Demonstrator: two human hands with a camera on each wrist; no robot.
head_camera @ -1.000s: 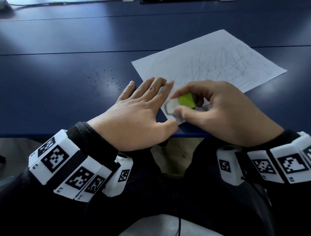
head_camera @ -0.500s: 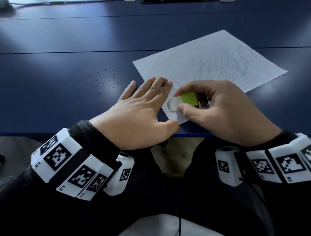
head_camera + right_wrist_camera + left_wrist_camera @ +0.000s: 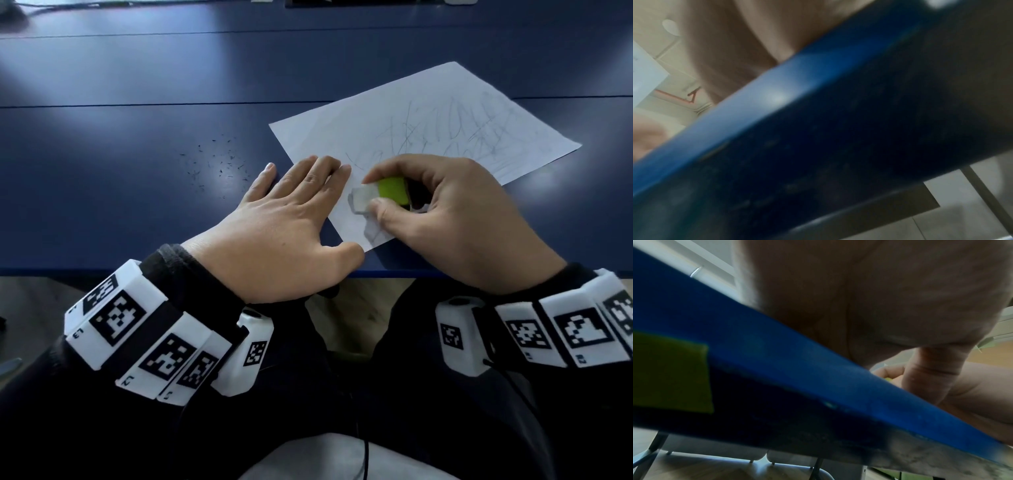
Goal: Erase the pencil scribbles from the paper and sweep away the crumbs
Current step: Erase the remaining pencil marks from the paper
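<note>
The paper (image 3: 428, 126) lay skewed on the blue worktop (image 3: 137, 137), its long axis running from the near corner by the worktop's front edge up and away to the right. The left hand (image 3: 284, 229) lay flat with straight fingers across the sheet's near-left edge, thumb tip at the near corner, pinning it down. Just to its right, the right hand (image 3: 455, 219) pinched the eraser (image 3: 380, 195), white with a green sleeve, between thumb and forefinger, the white end down at the near part of the sheet. The pencil scribbles (image 3: 445, 133) lay beyond that hand, forward and to the right along the sheet's long axis, so the right hand was the nearer one to them, and the rubbing would probably have to travel away from the body toward the far-right corner while the left kept the paper from sliding. A scatter of dark crumbs (image 3: 219, 164) sat on the bare worktop left of the paper, just beyond the left hand's fingertips, so that hand seemed better placed to sweep them. The wrist views showed mostly the worktop's edge from below.
</note>
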